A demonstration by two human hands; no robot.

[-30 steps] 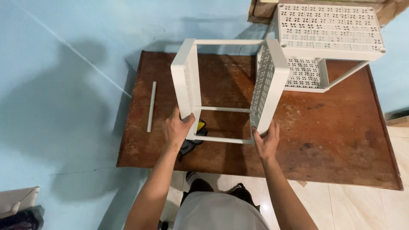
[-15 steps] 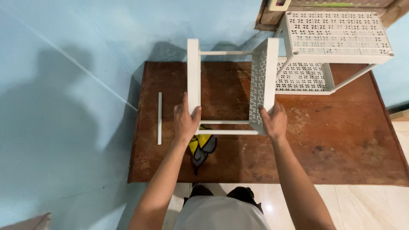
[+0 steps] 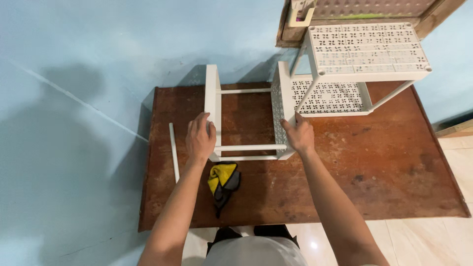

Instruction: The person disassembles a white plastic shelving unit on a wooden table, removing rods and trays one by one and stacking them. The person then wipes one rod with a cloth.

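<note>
- The white rack (image 3: 246, 118), two perforated shelves joined by thin rods, now lies on its side on the brown table (image 3: 394, 167), shelves on edge; half a second ago it was tipped and held higher, so it has been turned and set down (it looks settled, rods level).
- The left hand (image 3: 199, 138) is curled over the near end of the rack's left shelf, fingers on top and thumb against the inner face; it grips the shelf.
- The right hand (image 3: 299, 134) is closed on the near end of the rack's right shelf, fingers wrapped round its edge.
- Both hands have slid from the outer faces to the near ends, and the view has shifted with the head.
- Nothing sits on the rack's shelves; the space between them holds only the rods.
- Just in front of the rack a yellow and grey cloth (image 3: 222, 181) lies on the table (uncovered now; earlier the rack partly hid it).
- Left of the rack, apart from it, lies a loose white rod (image 3: 173, 151).
- Right of the rack and behind it, nearly touching, stands a second rack (image 3: 367, 54), upright; both its shelves are bare.
- Behind that, against the blue wall (image 3: 98, 59), a wooden frame (image 3: 286, 29) with a perforated panel.
</note>
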